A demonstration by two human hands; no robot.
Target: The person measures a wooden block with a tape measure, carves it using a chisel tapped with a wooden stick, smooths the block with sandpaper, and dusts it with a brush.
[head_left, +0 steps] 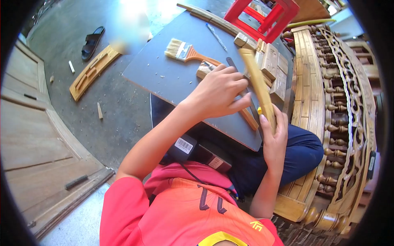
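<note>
My right hand (275, 130) grips the lower end of a slightly curved, light wooden piece (259, 82), thumb on one side and fingers on the other. The piece is tilted up over the table's right part. My left hand (221, 91) is just left of it, with curled fingers and the thumb pointing toward the piece. Whatever those fingers hold, if anything, is hidden. Below the left hand, a wooden handle (248, 119) shows at the table edge. A dark flat strip (230, 62) passes behind the fingers. Near the knuckles lies a small wooden block (202, 71).
On the grey tabletop (152, 69) lie a paintbrush (186, 52), a pen (216, 37) and several wooden blocks (269, 61). A red stool (262, 18) stands beyond. At right is a carved wooden bench (303, 82); on the floor are a sandal (92, 43) and a slotted wooden piece (93, 74).
</note>
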